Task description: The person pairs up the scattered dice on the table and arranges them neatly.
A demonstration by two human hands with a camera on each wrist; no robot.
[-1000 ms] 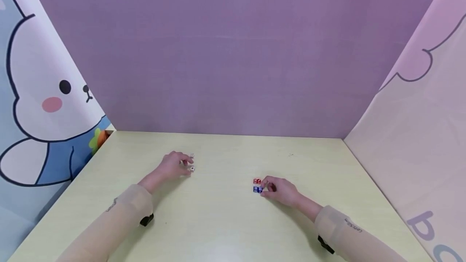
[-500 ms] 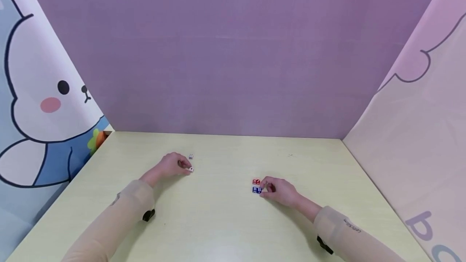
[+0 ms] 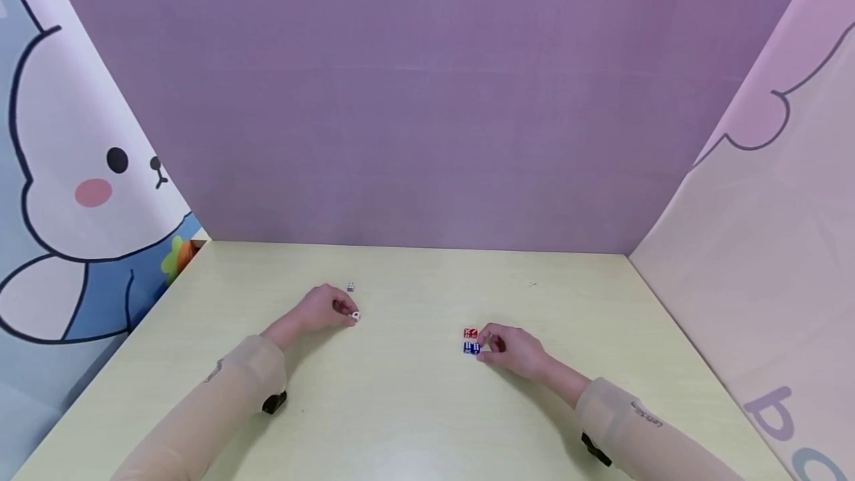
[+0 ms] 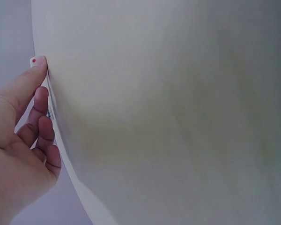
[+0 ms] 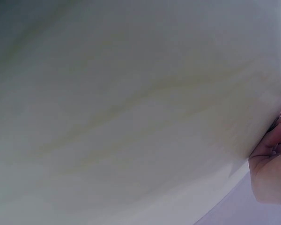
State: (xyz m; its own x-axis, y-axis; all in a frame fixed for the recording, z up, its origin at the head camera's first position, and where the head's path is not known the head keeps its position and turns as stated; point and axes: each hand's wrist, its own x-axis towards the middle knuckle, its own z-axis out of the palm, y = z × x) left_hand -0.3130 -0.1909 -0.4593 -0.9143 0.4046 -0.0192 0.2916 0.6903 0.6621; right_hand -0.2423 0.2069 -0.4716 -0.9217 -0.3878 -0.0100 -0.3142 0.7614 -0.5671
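Observation:
My left hand [image 3: 329, 306] pinches a small white die [image 3: 355, 315] between thumb and fingertip, low over the table. In the left wrist view the held die [image 4: 36, 61] shows one red dot past the thumb tip. A second white die [image 3: 350, 286] rests just behind that hand. On the right, my right hand [image 3: 516, 349] has its thumb and index finger at the right end of a pair of blue dice [image 3: 471, 348], pinching the nearer one. Red dice [image 3: 470, 333] lie right behind the blue ones. In the right wrist view the fingertips are mostly cut off.
The pale wooden table [image 3: 407, 407] runs back to a purple panel [image 3: 427, 110]. A rabbit-printed sheet [image 3: 87, 117] borders the left side, and a pink-and-white printed sheet [image 3: 768, 243] borders the right.
The left fingers have closed on the nearer white die and brought it slightly right and toward the person. My right hand and the red and blue dice have stayed in place.

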